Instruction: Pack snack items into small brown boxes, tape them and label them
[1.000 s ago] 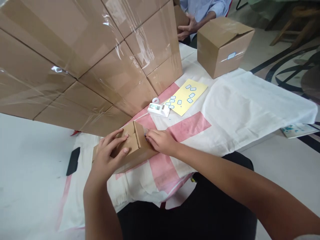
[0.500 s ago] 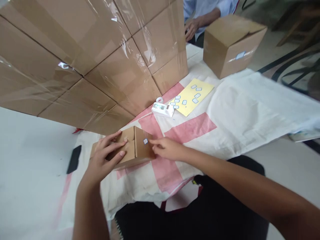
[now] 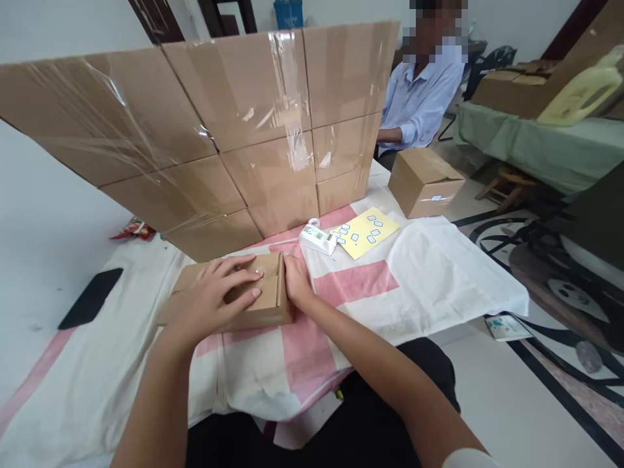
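One oblong cardboard box (image 3: pixel 268 296) at 8 o'clock, seamed on top | left hand (image 3: pixel 209 296): fingers spread over it, unclenched | right hand (image 3: pixel 296 283): fingers bunched against end, hold unclear | flat yellow sheet (image 3: pixel 363 247), 3 o'clock

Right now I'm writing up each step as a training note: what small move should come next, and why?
I'd probably ease the right hand off the end of the small box so that face can be checked, since the hand covers much of it. The left hand lies across the top and seems able to steady the box meanwhile.
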`<state>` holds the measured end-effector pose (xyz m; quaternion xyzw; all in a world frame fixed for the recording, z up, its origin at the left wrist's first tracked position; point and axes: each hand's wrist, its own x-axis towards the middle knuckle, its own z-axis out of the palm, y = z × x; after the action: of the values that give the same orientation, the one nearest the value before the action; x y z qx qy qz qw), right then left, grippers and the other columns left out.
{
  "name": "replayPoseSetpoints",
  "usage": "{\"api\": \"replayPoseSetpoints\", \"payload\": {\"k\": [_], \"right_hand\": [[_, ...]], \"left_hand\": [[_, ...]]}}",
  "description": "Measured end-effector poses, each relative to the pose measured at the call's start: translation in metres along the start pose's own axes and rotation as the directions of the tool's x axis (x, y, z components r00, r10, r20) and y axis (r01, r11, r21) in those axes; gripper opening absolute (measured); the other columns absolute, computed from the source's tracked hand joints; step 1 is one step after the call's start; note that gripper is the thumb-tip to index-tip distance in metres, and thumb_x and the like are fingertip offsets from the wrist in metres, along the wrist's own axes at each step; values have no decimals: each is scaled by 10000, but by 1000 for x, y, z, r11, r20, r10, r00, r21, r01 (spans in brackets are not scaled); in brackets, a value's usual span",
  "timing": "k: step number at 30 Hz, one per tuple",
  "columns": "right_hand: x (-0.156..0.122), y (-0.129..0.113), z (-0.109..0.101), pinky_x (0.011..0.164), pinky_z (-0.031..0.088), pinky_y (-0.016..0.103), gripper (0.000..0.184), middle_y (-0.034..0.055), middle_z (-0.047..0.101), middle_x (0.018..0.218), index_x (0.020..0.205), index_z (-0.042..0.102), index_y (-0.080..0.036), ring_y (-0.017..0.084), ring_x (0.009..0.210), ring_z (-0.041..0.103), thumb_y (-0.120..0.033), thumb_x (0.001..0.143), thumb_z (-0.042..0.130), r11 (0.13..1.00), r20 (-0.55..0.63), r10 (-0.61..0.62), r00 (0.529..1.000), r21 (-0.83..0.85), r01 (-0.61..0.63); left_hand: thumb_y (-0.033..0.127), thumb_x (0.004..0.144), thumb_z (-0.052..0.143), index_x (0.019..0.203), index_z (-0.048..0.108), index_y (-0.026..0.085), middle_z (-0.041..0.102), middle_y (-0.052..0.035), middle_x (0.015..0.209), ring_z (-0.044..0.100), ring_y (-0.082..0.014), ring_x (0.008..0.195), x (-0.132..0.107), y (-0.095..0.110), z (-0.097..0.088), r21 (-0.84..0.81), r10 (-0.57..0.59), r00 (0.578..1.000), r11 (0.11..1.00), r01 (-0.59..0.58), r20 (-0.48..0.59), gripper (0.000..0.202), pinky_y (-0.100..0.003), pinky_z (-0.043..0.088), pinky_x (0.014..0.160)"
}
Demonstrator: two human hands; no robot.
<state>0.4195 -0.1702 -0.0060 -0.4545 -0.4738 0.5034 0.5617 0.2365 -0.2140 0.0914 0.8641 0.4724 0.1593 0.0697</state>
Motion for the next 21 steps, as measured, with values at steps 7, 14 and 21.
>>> {"api": "replayPoseSetpoints", "payload": {"k": [7, 14, 21], "right_hand": [[-34, -5, -4, 740, 488, 335, 411, 31, 523, 702, 639, 425, -260, 221, 786, 533, -496, 964, 343, 993, -199, 33, 980, -102, -55], [-97, -35, -85, 718, 503, 382, 515, 28, 512, 685, 657, 447, -264, 231, 723, 517, -681, 932, 321, 984, -406, -144, 902, -156, 87], [-228, -75, -228, 539, 494, 434, 614, 68, 584, 649, 731, 507, -304, 289, 597, 599, -789, 895, 168, 965, -879, -194, 435, -251, -78]], "left_hand": [[525, 933, 556, 1118, 729, 362, 633, -23, 1393, 601, -295, 1201, -8, 2, 9, 64, 204, 978, 978, -201, -49, 301, -490, 475, 1010], [435, 929, 611, 1185, 711, 330, 641, -12, 1414, 612, -286, 1132, 4, 69, 32, 118, 561, 812, 828, -548, -162, 294, -444, 492, 946], [751, 909, 448, 1202, 718, 281, 695, -7, 1344, 606, -219, 1107, 75, 252, 110, -91, 845, 412, 407, -909, -341, 616, -375, 467, 855]]}}
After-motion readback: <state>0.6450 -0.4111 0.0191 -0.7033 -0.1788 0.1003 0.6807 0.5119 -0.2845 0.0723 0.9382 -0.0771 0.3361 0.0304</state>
